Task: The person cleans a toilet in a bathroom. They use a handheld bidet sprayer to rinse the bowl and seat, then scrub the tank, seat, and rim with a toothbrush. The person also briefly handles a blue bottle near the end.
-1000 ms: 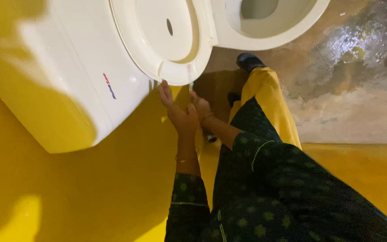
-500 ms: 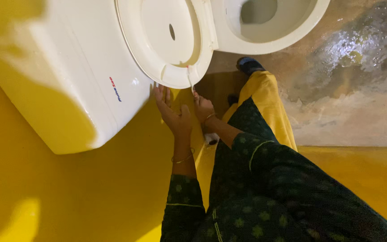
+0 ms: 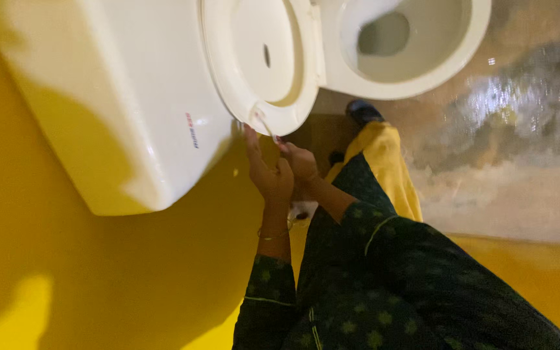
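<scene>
A white toilet fills the top of the view, with its raised seat and lid [image 3: 254, 58] leaning against the cistern [image 3: 118, 97] and the open bowl [image 3: 422, 71] to the right. My left hand [image 3: 267, 172] is open, its fingers stretched up and touching the lower edge of the seat beside the cistern. Just to its right, my right hand [image 3: 301, 162] is closed on a thin white stick-like tool [image 3: 264, 125]. The tool's tip rests against the seat's rim. Both arms wear dark green patterned sleeves.
A yellow wall [image 3: 98, 279] runs behind the cistern and along the bottom. The wet, mottled floor [image 3: 520, 116] lies to the right. My leg in yellow trousers [image 3: 387, 162] and a dark shoe [image 3: 361, 110] stand close under the bowl.
Both hands have stayed together under the seat's edge. The thin tool in my right hand has come up onto the seat's rim. The toilet sits further right in the view.
</scene>
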